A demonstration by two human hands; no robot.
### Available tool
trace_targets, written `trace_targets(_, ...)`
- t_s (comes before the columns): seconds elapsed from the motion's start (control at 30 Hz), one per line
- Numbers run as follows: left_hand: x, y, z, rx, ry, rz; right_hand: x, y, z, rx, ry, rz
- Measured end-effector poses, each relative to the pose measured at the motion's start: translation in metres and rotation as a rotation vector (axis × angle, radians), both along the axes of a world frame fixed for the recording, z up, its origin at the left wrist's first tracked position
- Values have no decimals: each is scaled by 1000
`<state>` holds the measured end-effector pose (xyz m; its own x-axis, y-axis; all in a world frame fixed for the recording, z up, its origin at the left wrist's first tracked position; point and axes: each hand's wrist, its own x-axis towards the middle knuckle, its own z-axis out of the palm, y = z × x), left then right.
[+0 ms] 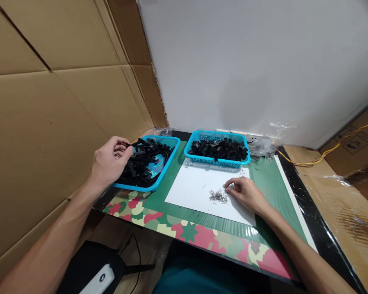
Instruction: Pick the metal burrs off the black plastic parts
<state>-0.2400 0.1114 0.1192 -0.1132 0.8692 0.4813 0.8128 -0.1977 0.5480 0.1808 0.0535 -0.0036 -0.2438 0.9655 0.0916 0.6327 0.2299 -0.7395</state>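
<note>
My left hand (108, 161) is over the near side of the left blue basket (166, 165), fingers curled and thumb pinched on a black plastic piece, only part of which shows. Long, thin black plastic pieces (141, 169) lie jumbled in that basket. On a white sheet (185, 188), a small heap of fine metal wire pieces (218, 197) lies beside my right hand (247, 194). The right thumb and forefinger are closed together at the heap's right edge; whatever they hold is too small to see.
A second blue basket (214, 161) holding short black pieces (221, 150) stands behind the sheet. Clear plastic wrap (262, 147) and a yellow cable (331, 150) lie to its right. Cardboard (64, 106) walls off the left side. Below the table is a black stool (88, 261) with a white device (99, 279).
</note>
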Motion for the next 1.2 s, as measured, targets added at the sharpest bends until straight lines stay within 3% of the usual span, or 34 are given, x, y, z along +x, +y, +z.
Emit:
trace_targets(0.13, 24, 0, -2, -66, -35, -234, 0, 0, 1, -34, 9, 23)
trace_targets(0.23, 49, 1, -9, -102, -7, -340, 2, -1, 2, -53, 8, 35)
trace_targets(0.43, 109, 6, -34, -180, -155, -631, 8, -3, 8, -41, 54, 55)
trace_targets(0.6, 162, 12, -57, -165, -247, -745, 16, -3, 14, -45, 221, -15)
trace_targets(0.77, 207, 17, -76, -399, -611, -928, 22, -3, 18, -36, 457, -116)
trace_targets(1.0, 225, 14, -87, -679, -702, -1050, 12, -7, 24, -72, 651, -131)
trace_targets(1.2, 228, 5, -97, -723, -805, -994, 2, -7, 14, -153, 724, -70)
